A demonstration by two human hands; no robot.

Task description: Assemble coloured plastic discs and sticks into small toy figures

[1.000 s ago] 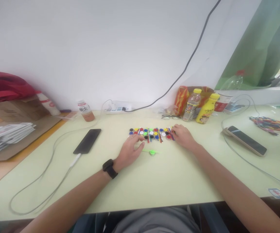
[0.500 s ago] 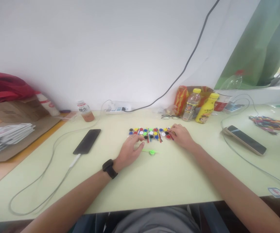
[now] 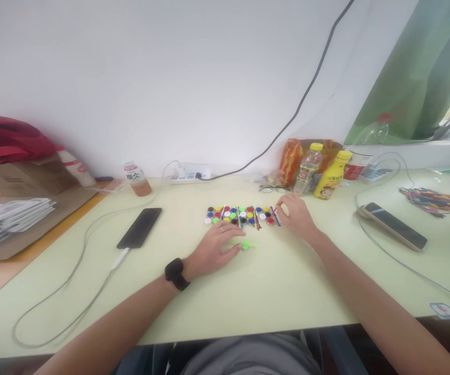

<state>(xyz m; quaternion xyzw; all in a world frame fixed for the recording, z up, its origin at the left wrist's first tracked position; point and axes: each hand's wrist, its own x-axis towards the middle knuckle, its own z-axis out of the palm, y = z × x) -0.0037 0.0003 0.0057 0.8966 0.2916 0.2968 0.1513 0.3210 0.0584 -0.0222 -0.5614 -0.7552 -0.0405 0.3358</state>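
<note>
Rows of small round coloured discs (image 3: 233, 215), with thin coloured sticks (image 3: 257, 219) standing between groups of them, lie on the table in front of me. Just below them, my left hand (image 3: 217, 246) rests with its fingers stretched out and apart. Its thumb tip is at a bright green disc (image 3: 245, 245) that has a thin green strip sticking out to the right. At the right end of the rows, my right hand (image 3: 296, 214) has its fingertips bent together beside the last coloured stick (image 3: 275, 215). What lies between those fingertips is too small to tell.
A black phone (image 3: 139, 228) on a white cable lies left, another phone (image 3: 396, 225) right. Bottles (image 3: 308, 169) and glasses (image 3: 274, 188) stand or lie behind. A pile of coloured sticks (image 3: 439, 200) is at far right, a power strip (image 3: 189, 176) by the wall.
My left hand has moved right and slightly down, its thumb now at the green disc. My right hand has shifted a little right, uncovering the end of the rows.
</note>
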